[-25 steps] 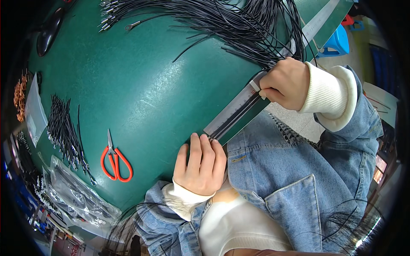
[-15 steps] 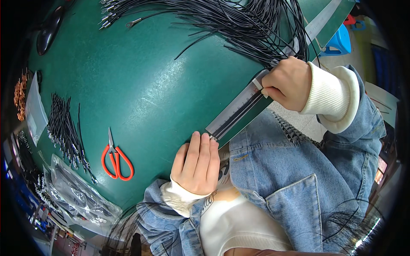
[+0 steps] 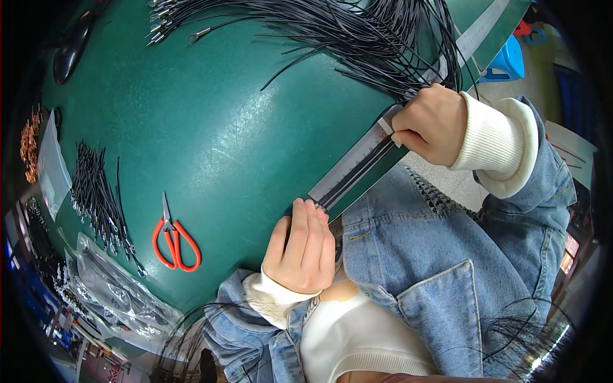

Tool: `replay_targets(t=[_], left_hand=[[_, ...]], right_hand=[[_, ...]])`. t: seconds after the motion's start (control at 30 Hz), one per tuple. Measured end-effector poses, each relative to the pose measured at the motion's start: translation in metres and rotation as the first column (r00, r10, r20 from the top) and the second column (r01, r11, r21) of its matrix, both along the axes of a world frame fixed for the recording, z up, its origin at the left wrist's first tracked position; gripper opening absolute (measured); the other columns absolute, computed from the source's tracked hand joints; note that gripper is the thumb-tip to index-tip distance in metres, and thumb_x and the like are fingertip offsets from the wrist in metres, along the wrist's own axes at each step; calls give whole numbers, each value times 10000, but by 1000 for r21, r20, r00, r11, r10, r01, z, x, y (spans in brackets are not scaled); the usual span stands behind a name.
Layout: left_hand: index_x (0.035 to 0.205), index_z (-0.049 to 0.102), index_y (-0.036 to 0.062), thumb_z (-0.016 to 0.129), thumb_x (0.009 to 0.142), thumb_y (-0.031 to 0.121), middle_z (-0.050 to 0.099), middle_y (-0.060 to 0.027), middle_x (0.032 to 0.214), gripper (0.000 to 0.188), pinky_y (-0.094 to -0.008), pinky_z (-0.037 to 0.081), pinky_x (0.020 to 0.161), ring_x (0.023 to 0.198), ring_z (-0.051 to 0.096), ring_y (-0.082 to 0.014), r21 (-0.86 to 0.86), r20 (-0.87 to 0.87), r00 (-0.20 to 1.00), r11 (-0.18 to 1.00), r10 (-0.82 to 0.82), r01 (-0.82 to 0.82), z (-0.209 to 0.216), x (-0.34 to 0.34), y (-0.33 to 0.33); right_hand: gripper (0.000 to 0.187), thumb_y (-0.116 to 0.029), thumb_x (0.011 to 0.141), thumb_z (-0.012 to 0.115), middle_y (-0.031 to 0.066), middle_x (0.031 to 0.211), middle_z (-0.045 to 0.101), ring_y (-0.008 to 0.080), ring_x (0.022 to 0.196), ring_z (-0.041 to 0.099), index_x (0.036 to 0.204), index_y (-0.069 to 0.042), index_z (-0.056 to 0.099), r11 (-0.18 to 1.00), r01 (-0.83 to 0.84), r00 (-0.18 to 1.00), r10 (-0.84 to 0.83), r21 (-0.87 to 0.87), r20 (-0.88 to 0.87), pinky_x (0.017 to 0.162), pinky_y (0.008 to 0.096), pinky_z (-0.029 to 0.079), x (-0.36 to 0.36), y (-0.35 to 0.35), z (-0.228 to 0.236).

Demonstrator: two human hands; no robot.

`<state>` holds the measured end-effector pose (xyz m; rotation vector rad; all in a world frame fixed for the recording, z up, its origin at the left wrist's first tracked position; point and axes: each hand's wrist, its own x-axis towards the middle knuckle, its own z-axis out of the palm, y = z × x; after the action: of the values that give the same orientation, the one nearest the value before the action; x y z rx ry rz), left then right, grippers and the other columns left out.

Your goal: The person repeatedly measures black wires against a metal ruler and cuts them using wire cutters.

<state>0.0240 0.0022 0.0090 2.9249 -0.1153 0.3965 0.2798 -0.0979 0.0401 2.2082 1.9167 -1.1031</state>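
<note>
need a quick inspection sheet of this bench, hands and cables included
surface: green table, glossy, with some pale scuffs
work things: steel ruler by the near edge, black cable laid along it
clutter: red-handled scissors, clear plastic bags and copper-coloured pieces, all left of the ruler
hands: left hand has its fingertips at the ruler's near end; right hand is closed, appearing to pinch the cable's far end
cables: large heap at the back, smaller bunch at left, both with metal ends
surroundings: blue stool beyond the table, right side
</note>
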Motion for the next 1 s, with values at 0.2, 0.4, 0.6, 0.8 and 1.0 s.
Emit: replay_targets(t=[0.2, 0.4, 0.6, 0.8, 1.0], left_hand=[[785, 618, -56, 632, 771, -1, 653, -183, 850, 58, -354, 489, 668, 852, 654, -282, 12, -46, 997, 998, 68, -68, 11, 1, -5], [779, 615, -59, 643, 765, -17, 655, -183, 847, 53, -357, 492, 671, 851, 653, -286, 51, -49, 996, 996, 76, -73, 13, 1, -9], [773, 620, -59, 639, 764, -22, 654, -188, 847, 43, -356, 494, 663, 848, 651, -292, 13, -39, 998, 999, 52, -51, 4, 6, -7], [772, 621, -58, 641, 763, -13, 655, -193, 853, 50, -354, 494, 659, 854, 650, -293, 23, -32, 998, 998, 62, -61, 6, 2, -7], [758, 614, -51, 637, 763, -17, 657, -191, 842, 41, -352, 491, 657, 846, 654, -288, 15, -40, 998, 998, 57, -56, 6, 3, -6]], right_hand=[[199, -141, 790, 563, 150, 602, 613, 303, 610, 641, 672, -12, 658, 998, -9, 1000, 8, -61, -5, 591, 371, 528, 1, 6, 4], [187, -155, 783, 589, 145, 596, 616, 296, 620, 650, 691, -12, 666, 999, -20, 1000, 20, -31, -1, 596, 367, 533, 1, 0, 4], [191, -156, 775, 600, 143, 578, 615, 282, 595, 657, 665, -10, 654, 999, -37, 995, 35, 14, 97, 562, 353, 541, 0, -5, -5], [161, -138, 729, 609, 148, 547, 602, 276, 553, 655, 650, -3, 648, 997, -76, 982, 71, 20, 173, 506, 341, 533, -5, -1, -3], [159, -130, 729, 598, 162, 567, 609, 286, 573, 660, 671, 7, 655, 997, -55, 990, 61, -46, 126, 532, 350, 542, -4, 3, -2]])
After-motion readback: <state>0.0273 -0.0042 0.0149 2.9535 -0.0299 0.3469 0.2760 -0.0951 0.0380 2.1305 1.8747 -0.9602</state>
